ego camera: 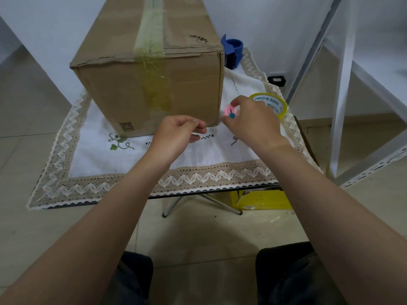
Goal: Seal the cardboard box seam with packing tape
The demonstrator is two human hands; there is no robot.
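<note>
Cardboard box, glossy taped seam, creased

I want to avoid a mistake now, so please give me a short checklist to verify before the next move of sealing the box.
1. Cardboard box stands steady on the tablecloth: ok.
2. Top seam already carries tape running down the front face: ok.
3. Tape lies smooth: not ok, it looks wrinkled near the top front edge.
4. Tape roll within reach behind the right hand: ok.
5. Right hand holds the small pink tool: ok; its purpose: cannot tell.
6. Left hand holds a tape end: cannot tell.
</note>
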